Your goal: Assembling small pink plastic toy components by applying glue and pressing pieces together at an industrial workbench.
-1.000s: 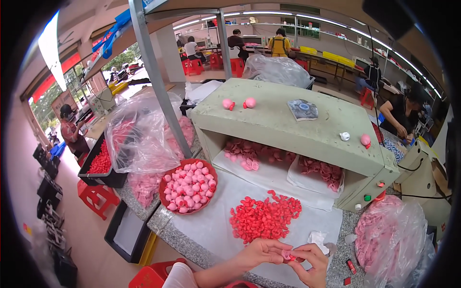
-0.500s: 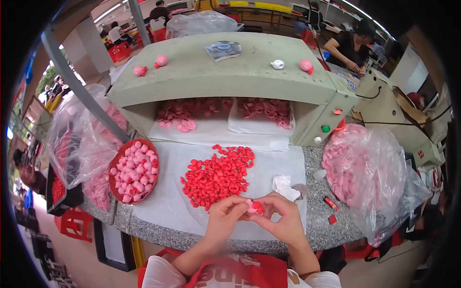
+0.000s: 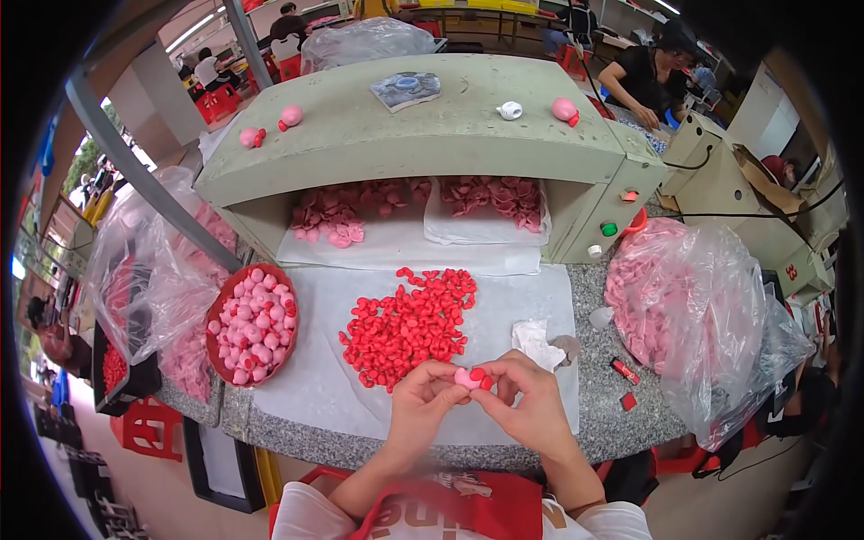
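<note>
Between my two hands, above the front of the white sheet (image 3: 306, 409), is a small pink ball (image 3: 463, 378). A glossy red bow-like piece (image 3: 483, 382) sits against its right side. My left hand (image 3: 423, 396) pinches the ball between thumb and fingertips. The thumb and fingers of my right hand (image 3: 529, 400) close on the red piece. Just beyond my hands lies a loose pile of red pieces (image 3: 405, 328). To its left, a round red-brown basket (image 3: 214, 346) is heaped with pink balls bearing red pieces.
A pale green machine (image 3: 414, 148) with an open front holds pink parts. Several pink balls and a white piece (image 3: 509, 111) sit on its top. Crumpled tissue (image 3: 537, 345) lies right of my hands. Plastic bags of pink parts (image 3: 711, 315) flank the worktop; a co-worker (image 3: 657, 76) sits far right.
My hands have turned the pink ball slightly, and the red piece now points more to the right. My fingers keep their pinch. The whole view has shifted a little.
</note>
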A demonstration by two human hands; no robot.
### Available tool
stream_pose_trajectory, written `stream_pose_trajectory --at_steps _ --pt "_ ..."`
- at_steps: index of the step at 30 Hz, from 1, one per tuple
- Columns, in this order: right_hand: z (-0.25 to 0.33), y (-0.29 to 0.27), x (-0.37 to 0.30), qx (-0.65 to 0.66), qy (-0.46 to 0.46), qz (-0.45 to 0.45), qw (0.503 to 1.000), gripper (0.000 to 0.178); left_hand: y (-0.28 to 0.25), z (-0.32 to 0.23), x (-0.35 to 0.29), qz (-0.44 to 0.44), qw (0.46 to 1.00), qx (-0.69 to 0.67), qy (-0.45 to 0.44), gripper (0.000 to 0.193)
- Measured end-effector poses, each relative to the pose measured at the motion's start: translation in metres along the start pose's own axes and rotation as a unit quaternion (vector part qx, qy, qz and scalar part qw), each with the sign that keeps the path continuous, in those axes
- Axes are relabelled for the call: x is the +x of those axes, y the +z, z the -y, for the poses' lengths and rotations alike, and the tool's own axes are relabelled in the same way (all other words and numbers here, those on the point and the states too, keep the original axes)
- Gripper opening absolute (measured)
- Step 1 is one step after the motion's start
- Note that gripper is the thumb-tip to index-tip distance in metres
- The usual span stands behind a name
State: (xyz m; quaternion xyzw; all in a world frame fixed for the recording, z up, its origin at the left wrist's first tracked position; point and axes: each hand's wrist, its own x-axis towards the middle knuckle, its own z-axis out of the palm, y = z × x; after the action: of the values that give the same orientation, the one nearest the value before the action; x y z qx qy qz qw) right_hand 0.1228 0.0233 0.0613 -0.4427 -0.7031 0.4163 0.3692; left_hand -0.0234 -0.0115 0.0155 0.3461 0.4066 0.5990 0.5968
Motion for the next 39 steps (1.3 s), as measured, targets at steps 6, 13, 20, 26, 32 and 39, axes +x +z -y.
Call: stream_pose_trajectory --at_steps 6,13,20,26,32,39 --pt "-0.005 0.015 0.009 0.071 -0.094 0.034 0.992 0.024 -0.015 -0.010 0.000 0.033 0.998 -0.046 -0.009 0.015" --pt "-0.016 -0.003 -0.007 0.141 0.030 0.044 0.989 0.025 -0.002 0.006 0.007 0.113 0.993 -0.017 0.019 0.015" --pt "-0.008 0.009 -0.003 0.170 0.060 0.040 0.983 0.028 -0.012 -0.002 -0.003 0.097 0.994 -0.031 0.046 0.014" --pt "0.007 0.003 0.000 0.131 0.074 0.051 0.987 0.022 -0.010 0.000 0.000 0.114 0.991 -0.023 0.069 0.014" --pt "0.005 0.002 0.001 0.122 0.106 0.023 0.987 0.016 -0.004 0.002 0.012 0.125 0.991 -0.043 0.017 0.013" --pt "-0.002 0.017 0.020 0.179 -0.049 -0.011 0.983 0.021 -0.010 -0.016 0.006 0.033 0.996 -0.080 -0.017 0.018"
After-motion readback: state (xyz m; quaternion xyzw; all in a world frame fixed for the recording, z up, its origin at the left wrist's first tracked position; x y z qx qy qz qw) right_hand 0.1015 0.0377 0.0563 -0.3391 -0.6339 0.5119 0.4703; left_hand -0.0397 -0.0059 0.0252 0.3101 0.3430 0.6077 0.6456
